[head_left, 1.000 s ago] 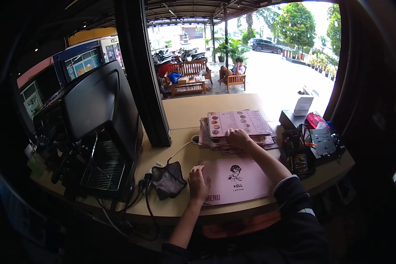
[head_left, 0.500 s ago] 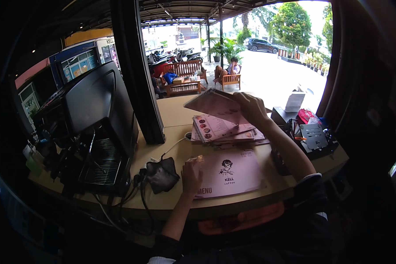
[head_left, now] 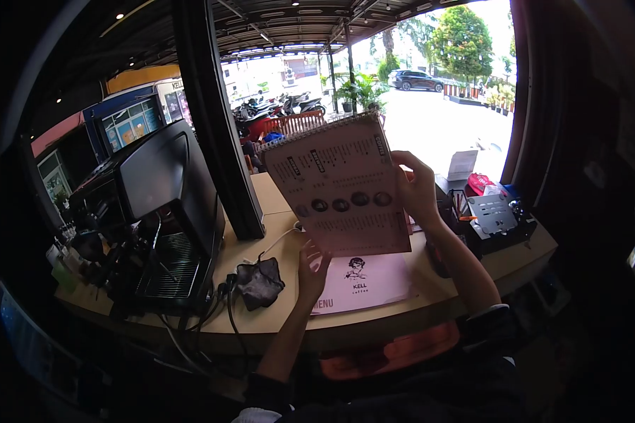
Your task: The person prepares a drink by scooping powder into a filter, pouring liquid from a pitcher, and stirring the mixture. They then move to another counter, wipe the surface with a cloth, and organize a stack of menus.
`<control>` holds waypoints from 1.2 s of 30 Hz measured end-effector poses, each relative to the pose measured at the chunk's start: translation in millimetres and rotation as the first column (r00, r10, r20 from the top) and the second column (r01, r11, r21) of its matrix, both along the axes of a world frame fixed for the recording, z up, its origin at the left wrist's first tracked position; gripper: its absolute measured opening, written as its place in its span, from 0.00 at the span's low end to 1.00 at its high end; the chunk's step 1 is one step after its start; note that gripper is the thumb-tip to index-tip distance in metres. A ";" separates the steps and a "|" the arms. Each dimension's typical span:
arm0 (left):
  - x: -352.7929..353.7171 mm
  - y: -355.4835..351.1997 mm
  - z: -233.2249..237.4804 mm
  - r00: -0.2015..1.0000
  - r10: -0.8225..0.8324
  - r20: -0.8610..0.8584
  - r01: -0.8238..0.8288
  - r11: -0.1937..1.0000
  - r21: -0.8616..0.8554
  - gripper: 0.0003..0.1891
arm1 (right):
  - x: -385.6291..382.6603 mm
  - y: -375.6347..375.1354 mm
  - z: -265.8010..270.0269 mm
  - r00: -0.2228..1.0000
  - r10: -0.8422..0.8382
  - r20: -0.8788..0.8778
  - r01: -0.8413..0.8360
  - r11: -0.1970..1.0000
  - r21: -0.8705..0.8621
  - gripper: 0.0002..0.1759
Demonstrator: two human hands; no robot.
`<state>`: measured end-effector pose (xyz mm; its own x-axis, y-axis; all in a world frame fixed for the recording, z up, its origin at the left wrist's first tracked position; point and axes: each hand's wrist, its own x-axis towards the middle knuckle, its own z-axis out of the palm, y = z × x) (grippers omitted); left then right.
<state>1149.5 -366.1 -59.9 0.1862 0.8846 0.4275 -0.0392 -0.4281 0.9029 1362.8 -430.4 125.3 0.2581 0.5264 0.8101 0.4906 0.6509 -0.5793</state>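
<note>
My right hand point(head_left: 415, 185) grips a spiral-bound menu point(head_left: 335, 218) by its right edge and holds it up over the counter, its printed page of text and round pictures towards me. At its lower left corner is my left hand point(head_left: 313, 271), fingers apart, with the fingertips right at the page's bottom edge. Beneath lies a pink menu point(head_left: 377, 287) with a drawn portrait and "KELL coffee" on its cover. The raised menu hides most of the pile behind it.
To the left stands a black espresso machine point(head_left: 169, 204) beside a dark pillar point(head_left: 222, 134). A black pouch-like object point(head_left: 259, 283) and cables lie by my left hand. On the right, a black organizer point(head_left: 501, 229) carries a grey metal stand point(head_left: 492, 213).
My right hand has tipped the lifted menu upright, turning its page towards me. My left hand has come off the lower menu's left edge and risen to the raised menu's bottom corner.
</note>
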 end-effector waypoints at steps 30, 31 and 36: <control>30.9 -75.1 38.2 0.844 -0.332 0.421 0.351 0.936 0.035 0.29 | -31.4 -72.1 -112.7 0.576 0.467 -0.671 -0.630 0.776 0.000 0.15; 32.4 -85.1 47.8 0.841 -0.384 0.382 0.368 0.923 0.117 0.34 | -23.8 -78.2 -109.9 0.573 0.439 -0.692 -0.569 0.821 0.049 0.15; 24.5 -54.4 52.3 0.440 -0.489 0.753 0.727 0.686 0.021 0.37 | 39.2 -114.8 -96.1 0.650 0.277 -0.708 -0.288 0.951 0.108 0.16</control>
<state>1174.0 -420.5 -7.6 0.4999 0.7463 0.4394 -0.8044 0.2119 0.5550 1402.0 -545.2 29.2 0.5860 0.6805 0.4399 -0.2762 0.6781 -0.6811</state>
